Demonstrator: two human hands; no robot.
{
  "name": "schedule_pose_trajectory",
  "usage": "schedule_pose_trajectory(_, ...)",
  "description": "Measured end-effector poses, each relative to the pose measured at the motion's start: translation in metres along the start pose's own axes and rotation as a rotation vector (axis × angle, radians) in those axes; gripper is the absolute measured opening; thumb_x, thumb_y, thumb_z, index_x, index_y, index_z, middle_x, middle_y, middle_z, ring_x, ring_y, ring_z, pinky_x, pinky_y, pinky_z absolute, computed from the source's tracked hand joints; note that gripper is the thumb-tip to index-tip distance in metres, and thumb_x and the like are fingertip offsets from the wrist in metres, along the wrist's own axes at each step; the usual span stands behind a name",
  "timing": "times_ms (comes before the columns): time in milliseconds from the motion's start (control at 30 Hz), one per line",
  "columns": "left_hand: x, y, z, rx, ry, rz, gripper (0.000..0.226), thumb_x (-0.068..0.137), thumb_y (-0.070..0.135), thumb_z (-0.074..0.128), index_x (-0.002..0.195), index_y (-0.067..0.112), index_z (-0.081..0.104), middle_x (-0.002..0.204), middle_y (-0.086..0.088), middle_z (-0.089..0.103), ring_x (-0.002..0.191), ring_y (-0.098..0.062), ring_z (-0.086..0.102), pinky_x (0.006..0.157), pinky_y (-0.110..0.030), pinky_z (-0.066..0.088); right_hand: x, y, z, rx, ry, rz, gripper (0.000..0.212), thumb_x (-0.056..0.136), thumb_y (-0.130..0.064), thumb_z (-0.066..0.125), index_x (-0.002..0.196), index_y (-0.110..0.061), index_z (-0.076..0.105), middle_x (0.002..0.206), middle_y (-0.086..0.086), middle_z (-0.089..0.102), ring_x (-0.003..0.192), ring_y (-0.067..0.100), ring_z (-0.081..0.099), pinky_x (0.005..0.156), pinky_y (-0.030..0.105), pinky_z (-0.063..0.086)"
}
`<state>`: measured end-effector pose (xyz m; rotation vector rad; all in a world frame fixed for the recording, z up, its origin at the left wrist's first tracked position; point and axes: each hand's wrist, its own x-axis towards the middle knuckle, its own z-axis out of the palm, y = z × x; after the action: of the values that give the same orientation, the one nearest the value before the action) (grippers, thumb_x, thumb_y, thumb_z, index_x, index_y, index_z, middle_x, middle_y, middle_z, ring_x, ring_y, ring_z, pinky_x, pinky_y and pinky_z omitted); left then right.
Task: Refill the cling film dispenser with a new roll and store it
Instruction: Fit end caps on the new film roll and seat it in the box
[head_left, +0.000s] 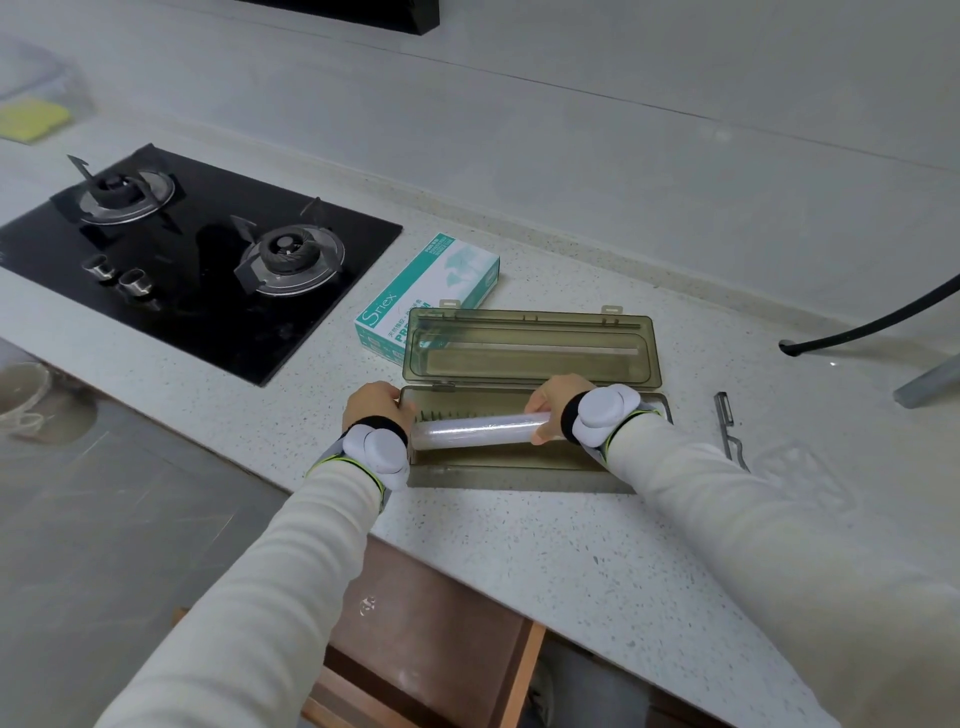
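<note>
**Head view.** The cling film roll (480, 430), a smooth white cylinder with a glossy skin, lies lengthwise over the trough of the open dispenser (519, 470). I cannot tell whether it rests on the bottom.

My right hand (553, 405) grips the roll's right end, thumb beneath. My left hand (376, 402) sits at the roll's left end with its fingers curled down and hidden. I cannot tell whether they hold the roll or the dispenser's end wall.

The dispenser is a long box of smoky translucent plastic. Its hinged lid (530, 348) is swung open toward the wall.

It stands on the pale speckled worktop (545, 545), with bare surface between it and the front edge and more to its right. A teal carton (431, 291) lies just behind the lid. A black glass hob (197, 260) lies to the left, and a thin metal tool (727, 426) to the right. A brown wooden drawer (431, 639) stands open below the worktop's front edge.
</note>
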<state>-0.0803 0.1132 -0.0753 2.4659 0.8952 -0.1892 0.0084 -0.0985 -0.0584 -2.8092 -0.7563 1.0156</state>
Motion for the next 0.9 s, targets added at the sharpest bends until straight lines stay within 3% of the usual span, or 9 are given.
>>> schedule_pose_trajectory(100, 0.0002, -0.003, -0.0013, -0.042, -0.023, 0.011, 0.024, 0.089, 0.034, 0.055, 0.085, 0.014, 0.069, 0.082, -0.006, 0.066, 0.075, -0.025, 0.057, 0.067, -0.025, 0.042, 0.0007, 0.001, 0.0002, 0.003, 0.005, -0.002, 0.043, 0.08, -0.028, 0.071, 0.12, -0.014, 0.064, 0.12, 0.005, 0.066, 0.108, 0.024, 0.062, 0.087, 0.029, 0.049)
schedule_pose_trajectory(300, -0.0006, -0.0048, -0.0056, -0.011, -0.115, 0.017, 0.036, 0.094, 0.038, 0.047, 0.072, 0.011, 0.056, 0.072, -0.008, 0.054, 0.066, -0.024, 0.046, 0.057, -0.024, 0.034, 0.0006, 0.0014, -0.0006, 0.0, 0.02, -0.006, 0.042, 0.079, -0.03, 0.072, 0.118, -0.016, 0.065, 0.118, 0.003, 0.067, 0.106, 0.023, 0.063, 0.079, 0.025, 0.047)
schedule_pose_trajectory(433, -0.0007, -0.0041, -0.0071, 0.002, -0.13, 0.027, 0.03, 0.092, 0.034, 0.051, 0.075, 0.011, 0.06, 0.075, -0.007, 0.058, 0.068, -0.024, 0.05, 0.064, -0.025, 0.039, 0.0, 0.0019, -0.0009, 0.0, 0.023, -0.012, 0.042, 0.079, -0.03, 0.071, 0.118, -0.016, 0.065, 0.118, 0.003, 0.067, 0.106, 0.023, 0.063, 0.076, 0.023, 0.044)
schedule_pose_trajectory(567, 0.0, -0.0044, -0.0062, 0.018, -0.107, 0.026, 0.022, 0.092, 0.029, 0.052, 0.08, 0.015, 0.062, 0.079, -0.006, 0.058, 0.072, -0.023, 0.049, 0.066, -0.025, 0.038, 0.0004, 0.0019, -0.0001, 0.0, 0.019, -0.009, 0.043, 0.08, -0.029, 0.071, 0.12, -0.016, 0.064, 0.12, 0.003, 0.066, 0.108, 0.023, 0.062, 0.084, 0.027, 0.047)
schedule_pose_trajectory(700, -0.0017, -0.0031, -0.0061, 0.036, -0.085, 0.021, 0.029, 0.092, 0.027, 0.052, 0.094, 0.005, 0.072, 0.078, -0.005, 0.058, 0.072, -0.023, 0.05, 0.066, -0.024, 0.036, 0.0009, 0.0017, 0.0006, 0.013, 0.02, -0.013, 0.043, 0.08, -0.027, 0.071, 0.121, -0.015, 0.064, 0.121, 0.004, 0.065, 0.109, 0.024, 0.061, 0.088, 0.028, 0.048)
schedule_pose_trajectory(900, -0.0036, -0.0018, -0.0051, 0.026, -0.076, 0.016, 0.031, 0.091, 0.027, 0.052, 0.09, 0.003, 0.071, 0.073, -0.006, 0.057, 0.069, -0.023, 0.05, 0.064, -0.025, 0.035, 0.0029, 0.002, 0.0044, 0.04, 0.001, -0.009, 0.043, 0.082, -0.024, 0.07, 0.122, -0.013, 0.062, 0.123, 0.005, 0.064, 0.111, 0.024, 0.06, 0.088, 0.027, 0.047)
